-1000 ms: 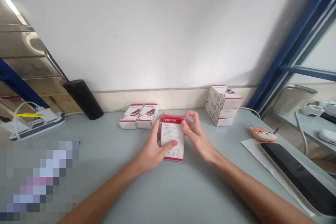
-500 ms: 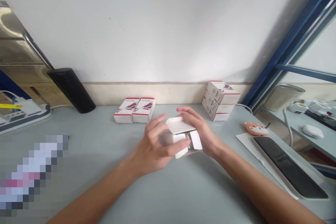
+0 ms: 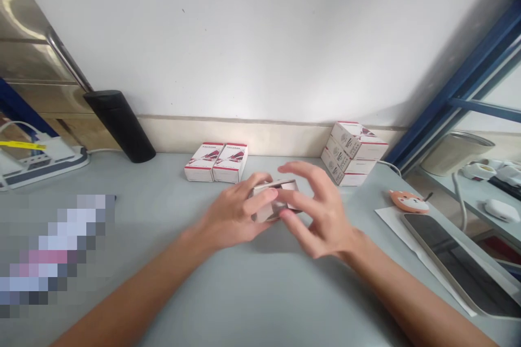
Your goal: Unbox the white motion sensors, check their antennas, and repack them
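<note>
A small white and red detector box [image 3: 273,200] lies low over the grey table [image 3: 228,293], its end open toward me. My left hand [image 3: 232,217] is closed round its left side, thumb and fingers gripping it. My right hand [image 3: 317,211] hovers at the open end with fingers spread, fingertips touching the box's flaps. The box's contents are hidden by my fingers.
Two matching boxes [image 3: 215,161] lie side by side by the wall. A stack of three boxes [image 3: 353,153] stands at the right. A black cylinder [image 3: 120,124] leans at the left. A fox-shaped item [image 3: 408,201] and a tablet [image 3: 459,260] on paper lie at right.
The box was upright with my right fingers at its top flap; its flaps then opened, and now it is tipped flat in my left hand with my right hand spread at the open end.
</note>
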Demonstrator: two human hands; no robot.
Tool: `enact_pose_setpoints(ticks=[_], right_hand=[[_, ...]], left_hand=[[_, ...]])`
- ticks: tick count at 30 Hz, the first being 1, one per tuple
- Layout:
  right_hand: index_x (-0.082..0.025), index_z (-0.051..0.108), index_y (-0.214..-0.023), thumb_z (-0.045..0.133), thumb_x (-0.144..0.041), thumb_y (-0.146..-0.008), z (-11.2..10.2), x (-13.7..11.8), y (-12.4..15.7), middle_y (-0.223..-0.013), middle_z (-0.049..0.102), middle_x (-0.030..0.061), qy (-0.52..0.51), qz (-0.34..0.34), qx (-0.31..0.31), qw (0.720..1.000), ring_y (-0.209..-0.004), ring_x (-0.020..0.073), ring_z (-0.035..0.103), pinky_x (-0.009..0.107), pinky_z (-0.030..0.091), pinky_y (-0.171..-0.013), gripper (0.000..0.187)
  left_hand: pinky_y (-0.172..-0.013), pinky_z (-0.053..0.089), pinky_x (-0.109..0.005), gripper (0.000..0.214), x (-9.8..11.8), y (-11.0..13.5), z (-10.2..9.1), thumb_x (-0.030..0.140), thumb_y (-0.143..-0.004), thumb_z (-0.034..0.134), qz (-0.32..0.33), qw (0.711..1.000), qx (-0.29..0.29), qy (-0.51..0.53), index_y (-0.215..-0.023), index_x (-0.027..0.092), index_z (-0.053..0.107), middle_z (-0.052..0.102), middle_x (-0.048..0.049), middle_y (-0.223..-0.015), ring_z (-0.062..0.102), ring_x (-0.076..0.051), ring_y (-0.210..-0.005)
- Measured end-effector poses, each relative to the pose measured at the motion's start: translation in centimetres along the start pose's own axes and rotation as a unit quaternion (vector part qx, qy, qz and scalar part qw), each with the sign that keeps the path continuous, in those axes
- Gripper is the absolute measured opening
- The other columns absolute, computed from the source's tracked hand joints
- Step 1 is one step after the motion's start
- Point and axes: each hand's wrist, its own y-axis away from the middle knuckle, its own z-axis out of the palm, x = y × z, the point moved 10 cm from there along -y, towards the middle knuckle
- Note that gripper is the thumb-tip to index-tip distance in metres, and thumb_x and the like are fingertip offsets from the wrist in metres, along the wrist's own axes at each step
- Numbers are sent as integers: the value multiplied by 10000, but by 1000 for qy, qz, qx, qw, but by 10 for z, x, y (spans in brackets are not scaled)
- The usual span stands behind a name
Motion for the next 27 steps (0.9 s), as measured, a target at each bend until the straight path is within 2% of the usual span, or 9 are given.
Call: enact_pose_setpoints(ticks=[2,6,10,12,17,20,23,25,27], right_hand=[[-340,699,-1202,652,-240,-909,2,-2,1,-1386,609,100,38,-17,0,999,-1219,342,651,530,558,-963,313],[-312,648,-1194,633,-197,-937,-1,15,3,-1266,643,108,12,50,37,998,-1127,302,683,502,573,-923,282],[-312,625,-1141,730,-304,-919,-1,18,0,-1186,675,89,8,74,41,996,-1019,284,704,473,573,-844,245],[-298,621,-1091,769,-326,-899,-6,15,-1,-1146,687,84,27,79,62,995,-980,271,705,457,567,-823,244],[-268,621,-1014,684,-196,-951,-16,13,-4,-994,706,51,38,104,115,987,-874,207,679,384,553,-775,115],[-253,617,-1011,637,-234,-993,-33,25,2,-1003,696,53,13,141,201,969,-902,200,672,356,552,-764,32],[-244,596,-1074,599,-303,-1027,-48,48,15,-1030,691,50,19,205,279,938,-911,187,678,321,541,-738,76],[-244,602,-1071,616,-350,-1021,-37,65,16,-1022,710,44,68,249,211,943,-893,194,688,316,517,-721,118],[-246,635,-1017,645,-344,-998,-9,84,19,-998,725,36,138,283,60,947,-861,205,692,319,478,-704,101]], left_hand=[[-625,622,-278,412,-2,0,-3,364,-958,734,1,1000,7,-14,-1274,279,484,672,-108,-1272,771,-180,-854],[-631,606,-268,475,-13,1,-4,308,-894,805,-34,999,0,-6,-1259,273,503,686,-83,-1297,762,-158,-802],[-617,597,-272,550,-13,4,-5,246,-871,809,-12,1000,16,6,-1284,295,448,686,-82,-1296,760,-164,-816],[-651,611,-281,599,-12,5,-7,220,-863,811,-7,999,31,19,-1304,305,415,675,-96,-1327,765,-174,-873],[-846,663,-378,786,-17,5,-9,233,-816,859,-47,993,42,99,-1392,366,341,629,-111,-1444,765,-233,-1075],[-836,678,-418,899,-15,4,-10,286,-780,894,-51,990,39,129,-1438,424,297,670,-73,-1409,777,-267,-1074],[-809,680,-453,834,-18,5,-9,332,-781,882,-71,990,26,117,-1427,415,362,709,-63,-1353,785,-298,-1049],[-811,676,-472,790,-25,6,-12,371,-776,879,-96,989,28,106,-1417,392,418,737,-61,-1286,789,-305,-1008],[-814,670,-475,754,-32,7,-17,388,-772,881,-111,989,42,88,-1399,367,463,757,-50,-1177,787,-298,-962]])
